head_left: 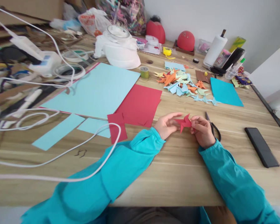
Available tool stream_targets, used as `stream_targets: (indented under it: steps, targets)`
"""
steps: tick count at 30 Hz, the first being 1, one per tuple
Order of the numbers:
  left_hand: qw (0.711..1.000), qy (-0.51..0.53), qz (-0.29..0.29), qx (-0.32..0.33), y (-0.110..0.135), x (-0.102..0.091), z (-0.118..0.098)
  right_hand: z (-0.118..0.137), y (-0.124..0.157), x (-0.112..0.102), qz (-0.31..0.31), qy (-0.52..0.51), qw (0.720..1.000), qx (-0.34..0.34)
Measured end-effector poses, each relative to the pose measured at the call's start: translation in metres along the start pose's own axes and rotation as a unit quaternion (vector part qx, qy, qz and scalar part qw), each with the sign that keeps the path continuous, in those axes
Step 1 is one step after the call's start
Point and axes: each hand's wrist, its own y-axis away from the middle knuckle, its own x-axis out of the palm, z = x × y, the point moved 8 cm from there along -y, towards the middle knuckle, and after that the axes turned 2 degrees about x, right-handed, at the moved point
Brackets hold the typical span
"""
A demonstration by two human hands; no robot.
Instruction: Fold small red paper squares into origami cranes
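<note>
A small red folded-paper figure (184,123) with pointed flaps is held above the table between my two hands. My left hand (167,124) grips its left end between thumb and fingers. At the opposite end, the fingertips of my right hand (202,129) pinch a red tip. Black-handled scissors (215,127) lie just behind my right hand, partly hidden by it. Beyond both hands is a pile of folded paper figures (180,82) in orange, light blue and pale green. Red paper sheets (142,105) and a small red strip (118,126) lie left of my left hand.
Large light-blue sheets (95,90) cover the left middle, with a white cable (81,179) looping across in front. A black phone (262,147) lies at the right. Farther back are a turquoise paper square (226,92), a green thread spool (144,72) and a yellow tape measure (167,51).
</note>
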Motion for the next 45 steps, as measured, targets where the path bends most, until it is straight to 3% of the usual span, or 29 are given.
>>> stream_targets:
  steps: [6, 10, 14, 20, 28, 38, 45]
  targets:
    - [0.997, -0.046, 0.036, 0.047, 0.001, 0.008, -0.007, -0.003, 0.001, 0.007, 0.054, -0.006, 0.998, 0.030]
    - [0.993, -0.102, 0.035, 0.052, 0.001, 0.009, -0.005, -0.004, 0.001, 0.005, 0.040, -0.008, 0.998, 0.040]
    - [0.983, -0.156, 0.017, 0.099, 0.003, 0.007, -0.013, -0.003, 0.002, 0.005, 0.015, -0.022, 0.999, 0.046]
    - [0.934, -0.295, -0.060, 0.192, 0.010, -0.003, -0.032, 0.002, 0.003, 0.006, -0.010, -0.004, 1.000, 0.013]
    - [0.889, -0.378, -0.035, 0.256, 0.017, 0.009, -0.041, -0.006, 0.001, 0.004, -0.001, 0.044, 0.999, 0.017]
    - [0.893, -0.372, 0.001, 0.253, 0.018, 0.016, -0.040, 0.000, 0.002, 0.005, -0.009, 0.064, 0.997, -0.030]
    - [0.909, -0.342, -0.050, 0.234, 0.014, 0.003, -0.038, 0.002, 0.005, 0.009, 0.006, 0.058, 0.998, -0.023]
